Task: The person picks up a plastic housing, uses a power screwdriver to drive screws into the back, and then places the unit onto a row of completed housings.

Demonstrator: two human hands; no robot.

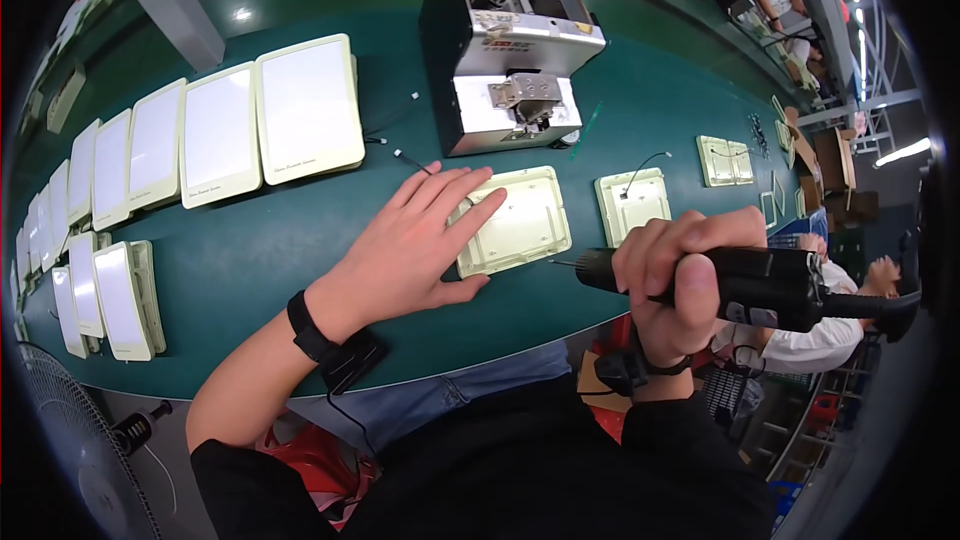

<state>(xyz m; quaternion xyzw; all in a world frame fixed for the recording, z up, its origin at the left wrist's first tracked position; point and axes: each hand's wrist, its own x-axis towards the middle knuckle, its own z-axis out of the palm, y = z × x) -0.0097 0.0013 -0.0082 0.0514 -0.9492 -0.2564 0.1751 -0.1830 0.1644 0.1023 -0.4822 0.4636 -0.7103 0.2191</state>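
Observation:
My left hand (415, 240) lies over the left end of a pale cream plastic housing (520, 225), its fingers stretched and spread. Its thumb rests at the near edge, and the hand covers the housing's left side. In my right hand (690, 275) is a black electric screwdriver (765, 285), the fingers wrapped around its body. The thin bit points left, close to the housing's near right corner. Just beyond the screwdriver, a second cream housing (635, 202) has a dark wire with a white plug on it.
A metal machine (525, 50) stands at the far middle of the green table (270, 260). White-faced tablets (310, 105) form a long row at left, with a smaller stack (125, 300) nearer. More housings (725, 160) lie at right. A fan (85, 450) stands lower left. People work beyond.

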